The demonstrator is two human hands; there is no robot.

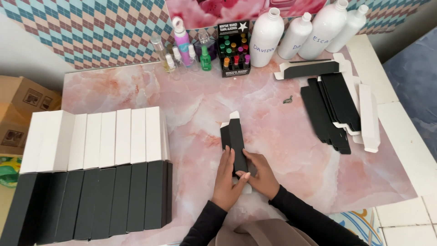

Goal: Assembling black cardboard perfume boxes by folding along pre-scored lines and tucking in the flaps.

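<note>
The left hand (226, 180) and the right hand (259, 175) meet at the near end of a slim black carton (236, 141), both closed on it: the left hand's fingers lie along its left side, the right hand's fingers press over its near right edge. The carton lies on the table just near of centre, long axis running away from the person, with a white flap standing open at its far end.

It looks like thin folded card — light, hollow, stiff along its creases but easy to crush in the middle of a panel. I judge the safest hold is at the long edges and corners, where the folds give it strength; the smooth black face may slip under dry fingers.

To the left, well apart, a row of finished boxes (98, 173) lies side by side, white at the far half, black at the near half. To the far right lies a loose pile of flat black carton blanks (328, 109) with white insides showing. Along the far edge stand four white plastic bottles (300, 32), a black display box of small coloured vials (234, 48) and a few small spray bottles (186, 52).

The pink marble-patterned table (191, 105) is smooth and flat — things would slide on it readily. Beyond it hangs a diamond-patterned cloth (91, 27); brown cardboard boxes (20, 109) sit at the far left, pale floor tiles (409, 136) on the right.
</note>
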